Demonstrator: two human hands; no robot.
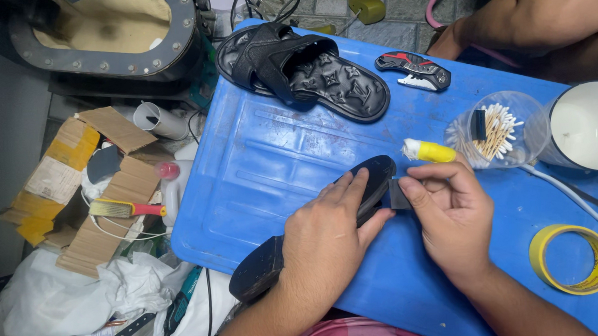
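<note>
A black sandal (pixel 378 173) lies sole-up on the blue plastic board (pixel 258 170), and my left hand (pixel 330 238) presses down on its middle. My right hand (pixel 451 214) pinches a small dark block (pixel 399 195) against the sandal's side edge. A yellow and white glue tube (pixel 429 151) rests just beyond my right fingers. A second black sandal (pixel 307 69) with an embossed footbed lies at the board's far edge.
A clear cup of cotton swabs (pixel 495 130), a white can (pixel 587 129), a yellow tape roll (pixel 571 259) and a red-black utility knife (pixel 413 70) sit on the right. An open cardboard box (pixel 75 193) with a red-handled brush (pixel 127 209) is on the left. Another person's leg (pixel 543 19) is at top right.
</note>
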